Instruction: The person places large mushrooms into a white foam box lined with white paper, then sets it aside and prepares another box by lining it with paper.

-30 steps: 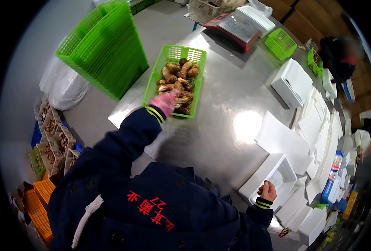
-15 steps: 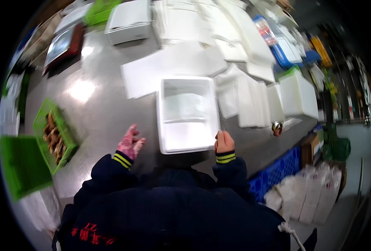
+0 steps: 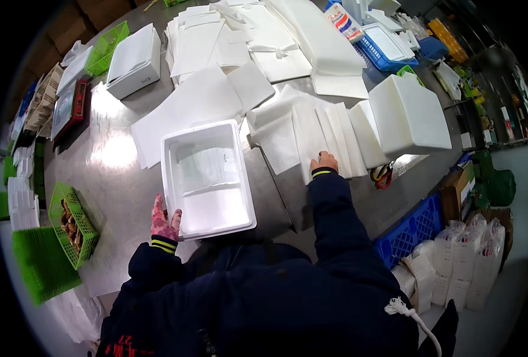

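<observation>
A white foam box (image 3: 240,199), lidless, stands in front of me with a translucent liner (image 3: 207,166) inside. My left hand (image 3: 165,221), in a pink patterned covering, rests against the box's near left corner. Its fingers are stretched out, thumb apart. My right hand (image 3: 324,162) reaches forward to a pile of thin white foam sheets (image 3: 338,134) right of the box. Its fingers bend over the near edge of a sheet, seemingly pinching it; the fingertips are partly hidden.
At left stand a green basket of brown pieces (image 3: 70,229), stacked green baskets (image 3: 41,265) and a red-edged scale (image 3: 72,110). Farther back are a closed foam box (image 3: 134,62) and flat white sheets (image 3: 198,44). Red-handled scissors (image 3: 382,177) lie near a white block (image 3: 410,113).
My right hand has left the box's near right corner and reached forward right onto the foam sheets. My left hand has come up against the box's left side.
</observation>
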### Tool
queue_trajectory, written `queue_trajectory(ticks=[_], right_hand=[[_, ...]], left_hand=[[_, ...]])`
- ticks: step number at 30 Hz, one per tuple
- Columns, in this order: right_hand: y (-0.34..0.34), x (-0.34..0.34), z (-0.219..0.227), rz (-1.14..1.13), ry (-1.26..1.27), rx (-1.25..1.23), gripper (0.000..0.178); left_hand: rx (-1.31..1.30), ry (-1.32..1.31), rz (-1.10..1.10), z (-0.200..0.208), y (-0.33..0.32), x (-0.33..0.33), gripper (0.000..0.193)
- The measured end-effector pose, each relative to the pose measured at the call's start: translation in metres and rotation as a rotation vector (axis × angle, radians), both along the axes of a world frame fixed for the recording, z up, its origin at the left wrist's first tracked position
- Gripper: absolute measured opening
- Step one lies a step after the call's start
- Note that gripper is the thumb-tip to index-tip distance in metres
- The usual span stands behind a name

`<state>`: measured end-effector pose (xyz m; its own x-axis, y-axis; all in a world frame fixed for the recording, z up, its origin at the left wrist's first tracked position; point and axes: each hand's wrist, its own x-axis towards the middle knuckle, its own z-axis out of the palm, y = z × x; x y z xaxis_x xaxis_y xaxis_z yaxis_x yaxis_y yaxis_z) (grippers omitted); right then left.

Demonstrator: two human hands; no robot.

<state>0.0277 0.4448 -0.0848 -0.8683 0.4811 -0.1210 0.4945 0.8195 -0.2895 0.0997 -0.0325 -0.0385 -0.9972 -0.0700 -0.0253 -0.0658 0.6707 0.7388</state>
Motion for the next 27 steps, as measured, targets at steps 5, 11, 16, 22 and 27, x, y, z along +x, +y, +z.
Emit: queue_trajectory(ticks=[5,11,16,22,27], right_hand=[[-0.005,-0.038,0.019,0.045,-0.395,0.052,0.019],[0.012,-0.057,0.016,-0.018,-0.439,0.061,0.024],[0.017,-0.06,0.023,-0.068,-0.475,0.035,0.032],[0.032,-0.06,0.013,0.029,-0.499,0.008,0.026],[0.032,-0.056,0.024,0.048,-0.469,-0.019,0.029]], left_hand=[[0.058,0.012,0.094,0.015,0.008,0.006,0.068],[0.085,0.002,0.097,0.021,0.018,0.001,0.067],[0.097,0.042,0.107,0.017,0.015,-0.008,0.065],[0.116,0.0,0.113,0.013,0.01,-0.01,0.063],[-0.005,0.009,0.046,0.001,0.015,-0.007,0.063]])
